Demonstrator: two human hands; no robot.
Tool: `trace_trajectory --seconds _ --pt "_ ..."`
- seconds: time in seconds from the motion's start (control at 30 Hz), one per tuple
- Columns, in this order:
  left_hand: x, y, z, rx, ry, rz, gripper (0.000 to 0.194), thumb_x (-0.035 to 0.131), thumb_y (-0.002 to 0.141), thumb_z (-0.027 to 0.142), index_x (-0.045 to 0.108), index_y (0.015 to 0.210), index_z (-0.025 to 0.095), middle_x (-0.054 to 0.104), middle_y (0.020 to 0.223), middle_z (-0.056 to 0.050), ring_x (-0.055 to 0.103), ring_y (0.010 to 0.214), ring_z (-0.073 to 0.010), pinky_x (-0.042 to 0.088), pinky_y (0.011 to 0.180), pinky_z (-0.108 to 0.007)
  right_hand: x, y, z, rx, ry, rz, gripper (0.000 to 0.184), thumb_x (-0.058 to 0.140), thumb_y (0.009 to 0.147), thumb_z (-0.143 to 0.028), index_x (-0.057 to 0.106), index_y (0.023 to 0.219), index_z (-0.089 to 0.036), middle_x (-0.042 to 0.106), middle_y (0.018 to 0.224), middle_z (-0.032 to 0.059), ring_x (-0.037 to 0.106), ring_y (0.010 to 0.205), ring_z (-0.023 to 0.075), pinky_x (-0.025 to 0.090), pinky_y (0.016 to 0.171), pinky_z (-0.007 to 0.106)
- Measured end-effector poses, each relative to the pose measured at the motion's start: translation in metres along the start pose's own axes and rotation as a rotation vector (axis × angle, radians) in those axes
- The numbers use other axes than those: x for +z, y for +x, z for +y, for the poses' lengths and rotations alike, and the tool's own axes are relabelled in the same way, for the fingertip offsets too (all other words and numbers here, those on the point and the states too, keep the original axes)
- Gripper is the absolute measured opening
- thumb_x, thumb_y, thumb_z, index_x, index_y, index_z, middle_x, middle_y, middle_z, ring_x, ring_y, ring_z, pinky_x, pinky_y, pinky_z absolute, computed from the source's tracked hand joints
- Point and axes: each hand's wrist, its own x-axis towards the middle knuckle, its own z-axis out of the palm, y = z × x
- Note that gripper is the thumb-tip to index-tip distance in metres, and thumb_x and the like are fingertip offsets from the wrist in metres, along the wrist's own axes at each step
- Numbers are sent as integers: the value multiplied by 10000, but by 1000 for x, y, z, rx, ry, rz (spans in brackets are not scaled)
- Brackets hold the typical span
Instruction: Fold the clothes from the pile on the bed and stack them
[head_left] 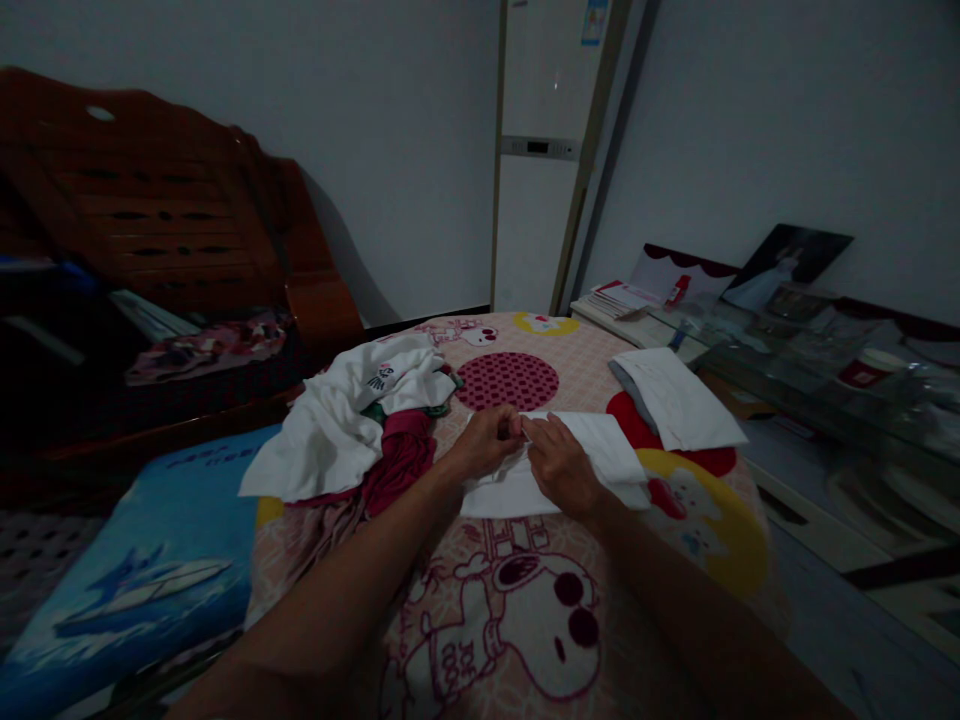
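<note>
Two bare forearms (330, 600) extend from the lower edge across a round table covered by a printed tablecloth (585, 370), its nearest motif a cartoon dog (551, 630) in dark glasses. Between the hands and beneath them, near the middle of the table, lies a white garment (611, 455), spread flat in a folded shape. The left hand (489, 440) is curled, thumb and forefinger brought together on a small bit of the white fabric. The right hand (559, 465), just beside it, has its fingers bent and nearly closed, the tips pinching the same spot; the exact part gripped is too small to tell. To the left is a loose heap: a crumpled white shirt (337, 410) with dark lettering, partly over a dark red garment (405, 455). To the right, apart from the hands, rests a folded white piece (682, 400) with a grey edge. Beyond the table stand a carved wooden bench (187, 230) at left, a tall white cabinet-like unit (536, 220) near the corner, and, at right, glass shelving bearing a paper cup (870, 370).
</note>
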Motion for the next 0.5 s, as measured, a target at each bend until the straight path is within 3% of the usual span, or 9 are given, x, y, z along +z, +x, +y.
trace_trajectory --seconds 0.13,0.2,0.3,0.4,0.5 --pt "-1 0 -4 -42 -82 -89 192 665 752 231 485 728 169 635 728 -12 618 698 -123 441 624 -205 -5 -4 3 118 114 -115 144 607 813 -116 715 726 -154 620 1312 175 591 1111 294 447 1044 529" --pt "-2 0 -6 -44 -58 -104 144 645 775 229 521 749 160 666 743 -31 634 710 -129 444 624 -203 -8 -6 10 165 187 -107 111 644 784 -133 721 716 -176 630 1311 153 615 1077 288 486 986 507" --pt "-2 -1 -6 -33 51 -121 69 613 796 178 627 847 135 695 767 -36 610 672 -111 426 602 -190 -13 -8 23 213 305 24 146 616 782 -115 708 717 -207 707 1184 108 660 1010 244 494 979 469" --pt "-2 -2 -5 3 206 -193 167 588 806 127 714 914 147 713 817 -34 614 715 -112 439 648 -194 -18 -10 38 305 401 181 151 585 804 -122 693 741 -206 751 1030 104 688 939 223 528 914 418" --pt "-1 -1 -4 65 368 -265 187 623 781 99 756 892 171 710 871 -36 620 765 -121 449 705 -203 -22 -15 51 369 465 206 120 602 798 -150 697 744 -199 760 922 104 702 873 227 552 820 375"
